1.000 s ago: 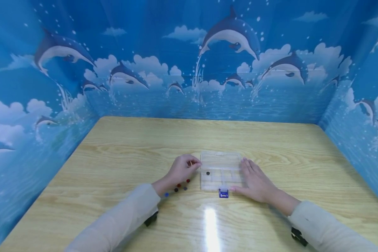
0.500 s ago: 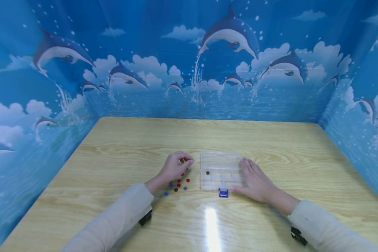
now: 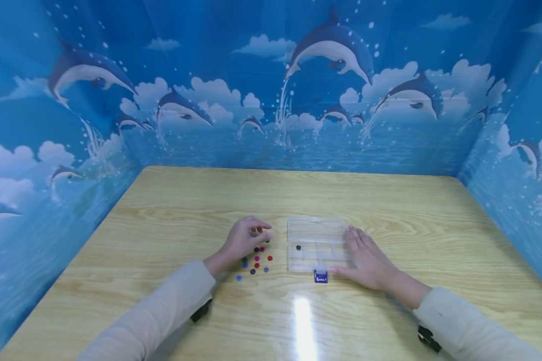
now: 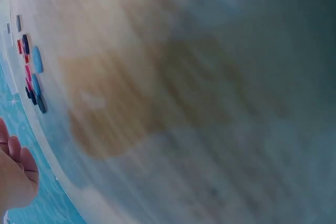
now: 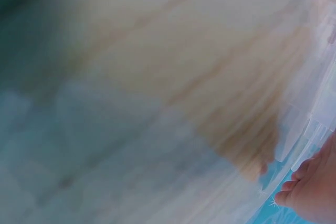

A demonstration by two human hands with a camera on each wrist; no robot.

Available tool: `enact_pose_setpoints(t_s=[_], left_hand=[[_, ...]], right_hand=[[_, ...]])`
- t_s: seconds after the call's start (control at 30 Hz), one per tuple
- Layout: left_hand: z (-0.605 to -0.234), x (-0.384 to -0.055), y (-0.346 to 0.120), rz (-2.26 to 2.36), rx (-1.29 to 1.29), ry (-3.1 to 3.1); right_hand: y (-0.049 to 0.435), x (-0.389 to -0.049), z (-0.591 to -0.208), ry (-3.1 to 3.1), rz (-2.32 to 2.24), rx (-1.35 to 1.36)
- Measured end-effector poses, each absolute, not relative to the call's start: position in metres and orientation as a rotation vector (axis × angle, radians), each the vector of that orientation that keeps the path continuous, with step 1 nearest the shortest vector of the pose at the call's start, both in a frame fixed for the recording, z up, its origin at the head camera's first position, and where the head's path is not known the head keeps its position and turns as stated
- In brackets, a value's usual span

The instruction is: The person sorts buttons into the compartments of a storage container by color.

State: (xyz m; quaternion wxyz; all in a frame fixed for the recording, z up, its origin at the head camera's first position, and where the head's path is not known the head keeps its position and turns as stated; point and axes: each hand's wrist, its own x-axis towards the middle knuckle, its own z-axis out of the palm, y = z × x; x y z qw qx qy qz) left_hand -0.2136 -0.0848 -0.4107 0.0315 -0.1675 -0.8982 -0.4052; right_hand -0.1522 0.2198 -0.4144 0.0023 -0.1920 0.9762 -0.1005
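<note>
In the head view my left hand (image 3: pixel 244 239) hovers over the left part of the table, thumb and index finger parted, with nothing visible between them. Below its fingertips lies a small dark disc (image 3: pixel 267 241). Several small button-like discs (image 3: pixel 257 258) in red, pink, blue and black are scattered near the palm and wrist. To their right lies a clear plastic compartment box (image 3: pixel 316 230), its lid laid back. One black disc (image 3: pixel 298 247) sits in a left compartment. My right hand (image 3: pixel 370 260) rests along the box's right side with straight fingers, thumb by the front edge.
A blue label or latch (image 3: pixel 320 276) sticks out at the box's front edge. The wooden table (image 3: pixel 185 200) runs back to a blue dolphin-print curtain (image 3: pixel 235 140). A bright light reflection (image 3: pixel 303 326) falls on the tabletop in front.
My left hand has moved left from the box's edge to over the discs, and its thumb and index finger have parted. The right hand and the box have stayed in place.
</note>
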Motion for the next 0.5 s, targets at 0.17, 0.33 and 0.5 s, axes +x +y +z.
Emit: enact_pose_setpoints(t_s=[0.17, 0.33, 0.5], left_hand=[[-0.4109, -0.2158, -0.0879, -1.228, -0.52, -2.798], [-0.4106, -0.2162, -0.0893, -1.199, -0.52, -2.864], [-0.4107, -0.2179, -0.0918, -1.198, -0.552, -2.882]], right_hand=[[0.2197, -0.1516, -0.4137, 3.06, -0.325, -0.599], [0.2193, -0.1515, -0.4141, 3.059, -0.331, -0.6], [0.2196, -0.1515, -0.4144, 3.057, -0.334, -0.59]])
